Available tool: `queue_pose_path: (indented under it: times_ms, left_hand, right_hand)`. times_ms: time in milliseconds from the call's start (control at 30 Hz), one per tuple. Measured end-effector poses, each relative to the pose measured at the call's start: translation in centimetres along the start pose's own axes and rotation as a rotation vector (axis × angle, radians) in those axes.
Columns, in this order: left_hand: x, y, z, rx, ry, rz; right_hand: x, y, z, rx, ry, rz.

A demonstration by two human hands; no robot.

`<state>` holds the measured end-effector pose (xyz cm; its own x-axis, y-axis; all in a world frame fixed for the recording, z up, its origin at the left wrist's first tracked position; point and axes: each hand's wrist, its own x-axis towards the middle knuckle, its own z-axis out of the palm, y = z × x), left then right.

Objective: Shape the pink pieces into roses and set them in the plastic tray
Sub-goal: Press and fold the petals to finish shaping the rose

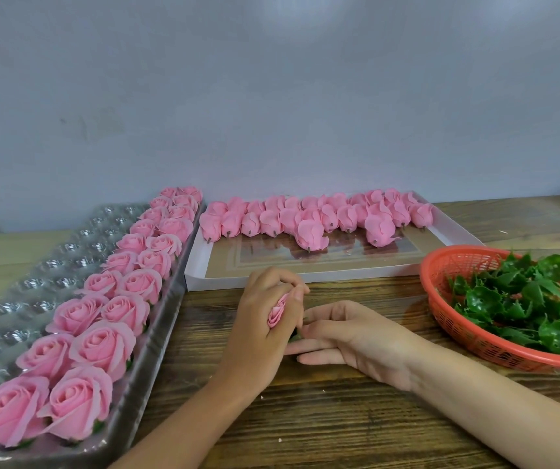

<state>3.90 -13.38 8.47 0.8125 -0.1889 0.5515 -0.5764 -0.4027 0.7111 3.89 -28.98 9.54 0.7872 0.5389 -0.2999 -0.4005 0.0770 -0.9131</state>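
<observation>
A wooden surface [305, 418] carries a clear plastic tray [51, 265] on the left. Its two right-hand columns are filled with finished pink roses [102, 346]. At the far centre lies a flat white box [305, 274] with unshaped pink pieces [305, 214] along its far side. On the right, a red basket [441, 299] holds green leaves [525, 299]. Near centre, the left hand [265, 319] curls around one pink piece [277, 313]. The right hand [356, 340] lies just beside it, fingers stretched almost straight, tips touching the left hand.
</observation>
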Motion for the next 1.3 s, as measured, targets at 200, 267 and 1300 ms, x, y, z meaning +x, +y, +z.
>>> queue_pose_path:
  times_ms: [200,267,1300]
  left_hand:
    - [0.2,-0.7,0.0,-0.093,-0.035,-0.132]
    - [0.2,-0.7,0.0,-0.093,-0.042,-0.161]
    - [-0.1,0.2,0.1,0.123,0.052,0.163]
  right_hand:
    - [0.0,0.0,-0.4,0.059,-0.028,0.015]
    - [0.0,-0.1,-0.4,0.084,-0.030,0.024]
    - [0.1,-0.3,-0.3,-0.023,-0.027,0.030]
